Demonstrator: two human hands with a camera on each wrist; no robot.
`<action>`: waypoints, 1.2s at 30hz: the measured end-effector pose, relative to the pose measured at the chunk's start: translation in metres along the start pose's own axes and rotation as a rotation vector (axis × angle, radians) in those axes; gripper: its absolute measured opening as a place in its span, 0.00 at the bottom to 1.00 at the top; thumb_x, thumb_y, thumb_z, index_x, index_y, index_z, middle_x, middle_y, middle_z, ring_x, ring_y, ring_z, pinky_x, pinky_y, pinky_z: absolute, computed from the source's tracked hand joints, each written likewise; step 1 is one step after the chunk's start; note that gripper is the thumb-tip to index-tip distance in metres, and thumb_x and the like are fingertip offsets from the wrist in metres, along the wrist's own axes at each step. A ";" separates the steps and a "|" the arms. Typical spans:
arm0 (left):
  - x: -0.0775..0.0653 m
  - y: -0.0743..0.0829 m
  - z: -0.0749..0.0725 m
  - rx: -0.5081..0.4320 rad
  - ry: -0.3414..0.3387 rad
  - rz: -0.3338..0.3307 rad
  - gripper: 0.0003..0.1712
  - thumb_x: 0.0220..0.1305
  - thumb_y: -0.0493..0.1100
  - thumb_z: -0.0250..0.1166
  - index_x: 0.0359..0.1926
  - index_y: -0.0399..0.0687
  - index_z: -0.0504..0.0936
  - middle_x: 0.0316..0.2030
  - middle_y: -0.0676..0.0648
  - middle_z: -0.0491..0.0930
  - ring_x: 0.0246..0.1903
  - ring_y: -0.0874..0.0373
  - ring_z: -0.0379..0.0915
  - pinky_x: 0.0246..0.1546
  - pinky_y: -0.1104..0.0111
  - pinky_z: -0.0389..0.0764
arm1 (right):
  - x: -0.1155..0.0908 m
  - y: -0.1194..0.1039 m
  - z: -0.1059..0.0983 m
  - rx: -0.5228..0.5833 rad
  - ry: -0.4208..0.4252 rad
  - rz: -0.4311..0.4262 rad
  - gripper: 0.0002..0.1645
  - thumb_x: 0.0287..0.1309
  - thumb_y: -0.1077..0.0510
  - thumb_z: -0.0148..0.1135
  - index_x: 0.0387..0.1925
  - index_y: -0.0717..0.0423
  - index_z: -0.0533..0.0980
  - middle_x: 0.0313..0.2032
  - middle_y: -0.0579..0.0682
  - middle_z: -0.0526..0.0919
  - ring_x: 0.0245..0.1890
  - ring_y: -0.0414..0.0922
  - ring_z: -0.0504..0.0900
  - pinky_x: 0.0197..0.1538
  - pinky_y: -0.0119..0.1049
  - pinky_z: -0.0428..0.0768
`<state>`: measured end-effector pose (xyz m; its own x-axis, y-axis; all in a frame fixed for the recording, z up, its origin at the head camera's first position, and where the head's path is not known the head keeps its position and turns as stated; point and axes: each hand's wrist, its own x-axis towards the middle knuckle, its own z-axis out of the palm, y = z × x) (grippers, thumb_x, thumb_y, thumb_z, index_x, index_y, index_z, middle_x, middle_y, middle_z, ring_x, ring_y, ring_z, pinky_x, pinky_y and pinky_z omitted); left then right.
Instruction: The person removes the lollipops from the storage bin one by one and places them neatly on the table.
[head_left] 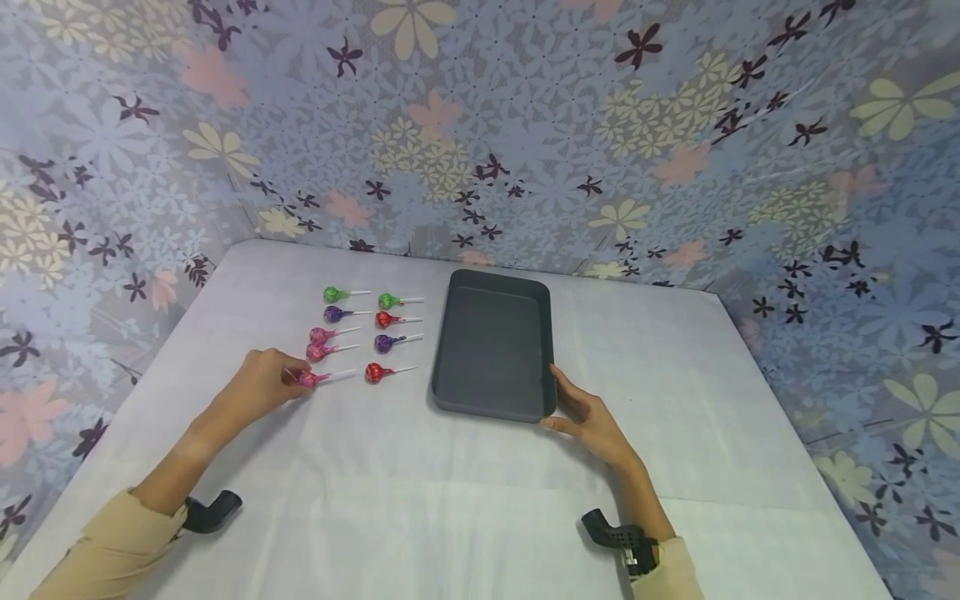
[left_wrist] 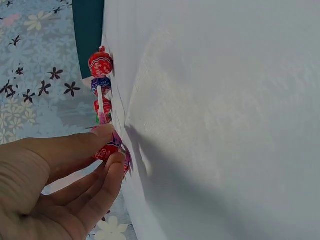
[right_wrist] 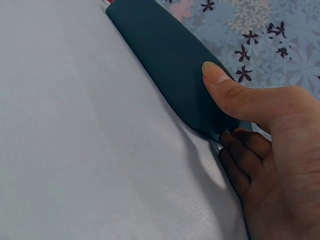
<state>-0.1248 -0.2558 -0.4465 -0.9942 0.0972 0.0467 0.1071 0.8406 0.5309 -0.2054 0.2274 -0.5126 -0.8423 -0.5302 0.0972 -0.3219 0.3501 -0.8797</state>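
Note:
My left hand pinches a pink-wrapped lollipop between thumb and fingertips, at the near end of the left column of lollipops. Its white stick points right in the head view. Just beyond it lie two pink lollipops, then a purple one and a green one. A second column beside them holds a green, a red, a purple and another red lollipop. My right hand grips the near right corner of a dark grey rectangular tray, thumb against its near wall.
A white cloth covers the table. Floral fabric hangs behind it and along both sides. Each wrist carries a black camera mount, the left one and the right one both over the near part of the table.

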 end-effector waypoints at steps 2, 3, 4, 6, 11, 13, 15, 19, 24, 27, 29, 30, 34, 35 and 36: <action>0.000 -0.001 0.001 -0.008 0.014 -0.003 0.14 0.51 0.30 0.71 0.41 0.26 0.85 0.27 0.38 0.86 0.27 0.50 0.82 0.26 0.65 0.82 | 0.000 0.000 0.000 -0.002 0.000 0.001 0.53 0.54 0.57 0.72 0.75 0.51 0.54 0.75 0.52 0.52 0.74 0.56 0.55 0.64 0.14 0.57; 0.000 -0.001 0.001 -0.010 0.016 -0.008 0.14 0.51 0.30 0.71 0.40 0.26 0.85 0.27 0.38 0.86 0.27 0.50 0.82 0.27 0.63 0.83 | 0.000 0.000 0.000 -0.002 -0.001 0.000 0.52 0.54 0.57 0.72 0.75 0.50 0.54 0.75 0.52 0.52 0.74 0.56 0.55 0.64 0.14 0.57; 0.000 -0.001 0.001 -0.009 0.022 -0.007 0.14 0.50 0.30 0.71 0.39 0.26 0.85 0.27 0.37 0.86 0.27 0.49 0.83 0.28 0.62 0.83 | 0.000 0.000 0.000 -0.002 0.000 0.000 0.52 0.54 0.57 0.72 0.75 0.50 0.54 0.75 0.52 0.52 0.74 0.56 0.55 0.64 0.14 0.57; 0.001 -0.002 0.002 -0.008 0.032 -0.013 0.13 0.50 0.29 0.72 0.38 0.25 0.85 0.27 0.36 0.86 0.27 0.47 0.83 0.30 0.59 0.84 | 0.000 -0.001 0.000 0.000 0.000 -0.001 0.52 0.54 0.57 0.72 0.75 0.50 0.54 0.75 0.52 0.52 0.74 0.56 0.55 0.65 0.15 0.57; 0.001 -0.005 0.005 -0.016 0.043 -0.032 0.12 0.50 0.29 0.72 0.37 0.25 0.85 0.28 0.34 0.86 0.29 0.45 0.84 0.33 0.56 0.85 | 0.002 0.001 0.000 -0.004 -0.001 -0.001 0.52 0.54 0.59 0.71 0.76 0.51 0.53 0.75 0.53 0.52 0.74 0.56 0.55 0.64 0.14 0.57; 0.001 -0.006 0.006 -0.022 0.038 -0.040 0.12 0.51 0.30 0.72 0.37 0.26 0.85 0.28 0.35 0.86 0.29 0.45 0.83 0.33 0.56 0.85 | 0.002 0.000 0.000 -0.009 -0.002 0.000 0.52 0.54 0.61 0.71 0.76 0.53 0.53 0.75 0.54 0.51 0.74 0.56 0.54 0.64 0.14 0.57; 0.001 -0.007 0.006 -0.026 0.034 -0.045 0.12 0.51 0.30 0.72 0.38 0.26 0.85 0.29 0.35 0.86 0.29 0.45 0.83 0.34 0.55 0.85 | 0.002 -0.006 0.000 -0.010 -0.006 0.003 0.52 0.54 0.63 0.70 0.75 0.56 0.52 0.75 0.56 0.51 0.74 0.58 0.54 0.64 0.13 0.57; 0.001 -0.009 0.007 -0.027 0.035 -0.049 0.13 0.51 0.31 0.72 0.39 0.28 0.85 0.29 0.35 0.86 0.29 0.45 0.83 0.35 0.54 0.84 | -0.001 -0.023 0.000 -0.015 -0.017 0.013 0.51 0.54 0.64 0.70 0.74 0.63 0.52 0.74 0.61 0.51 0.73 0.61 0.54 0.63 0.13 0.57; -0.001 -0.010 0.006 -0.041 0.047 -0.037 0.13 0.51 0.30 0.72 0.40 0.27 0.85 0.28 0.36 0.86 0.28 0.46 0.83 0.33 0.55 0.84 | -0.001 -0.016 0.001 -0.014 -0.010 0.014 0.52 0.54 0.64 0.70 0.75 0.61 0.52 0.75 0.59 0.50 0.74 0.59 0.53 0.64 0.13 0.56; -0.004 -0.010 0.005 -0.049 0.049 -0.030 0.15 0.51 0.30 0.72 0.41 0.26 0.84 0.29 0.35 0.86 0.28 0.46 0.83 0.32 0.56 0.84 | 0.000 -0.004 0.002 -0.016 -0.006 0.008 0.53 0.54 0.63 0.70 0.75 0.57 0.52 0.75 0.56 0.50 0.74 0.58 0.53 0.64 0.13 0.56; -0.005 -0.010 0.004 -0.044 0.056 -0.027 0.16 0.51 0.30 0.72 0.42 0.25 0.84 0.30 0.34 0.85 0.29 0.45 0.83 0.32 0.55 0.84 | 0.000 0.000 0.002 -0.013 -0.005 0.000 0.53 0.54 0.62 0.70 0.76 0.54 0.52 0.75 0.55 0.51 0.74 0.56 0.53 0.64 0.13 0.56; -0.006 -0.009 0.003 -0.040 0.058 -0.026 0.17 0.51 0.31 0.72 0.42 0.25 0.83 0.30 0.34 0.85 0.29 0.45 0.83 0.33 0.55 0.84 | 0.000 0.001 0.002 -0.008 -0.006 -0.004 0.53 0.54 0.61 0.71 0.76 0.54 0.52 0.75 0.54 0.51 0.75 0.56 0.53 0.65 0.14 0.56; -0.008 -0.008 0.000 -0.024 0.064 -0.040 0.19 0.51 0.32 0.73 0.44 0.25 0.83 0.32 0.32 0.85 0.30 0.44 0.83 0.34 0.54 0.84 | 0.001 0.003 0.000 0.019 -0.009 -0.017 0.52 0.54 0.58 0.71 0.75 0.53 0.53 0.76 0.53 0.51 0.75 0.55 0.52 0.66 0.15 0.56; -0.008 -0.008 0.000 -0.022 0.062 -0.043 0.19 0.51 0.33 0.73 0.44 0.25 0.82 0.32 0.32 0.85 0.30 0.43 0.83 0.34 0.53 0.84 | 0.001 0.002 0.000 0.021 -0.011 -0.018 0.52 0.55 0.58 0.71 0.75 0.53 0.53 0.76 0.53 0.51 0.75 0.55 0.52 0.65 0.15 0.56; -0.008 -0.008 -0.001 -0.020 0.060 -0.048 0.20 0.51 0.33 0.73 0.45 0.25 0.82 0.33 0.32 0.85 0.30 0.43 0.83 0.34 0.54 0.84 | 0.001 0.002 -0.001 0.019 -0.012 -0.018 0.52 0.55 0.59 0.71 0.75 0.54 0.53 0.76 0.54 0.51 0.75 0.55 0.52 0.65 0.15 0.56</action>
<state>-0.1175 -0.2638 -0.4505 -0.9971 0.0247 0.0714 0.0601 0.8328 0.5503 -0.2075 0.2280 -0.5139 -0.8309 -0.5459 0.1080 -0.3289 0.3252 -0.8866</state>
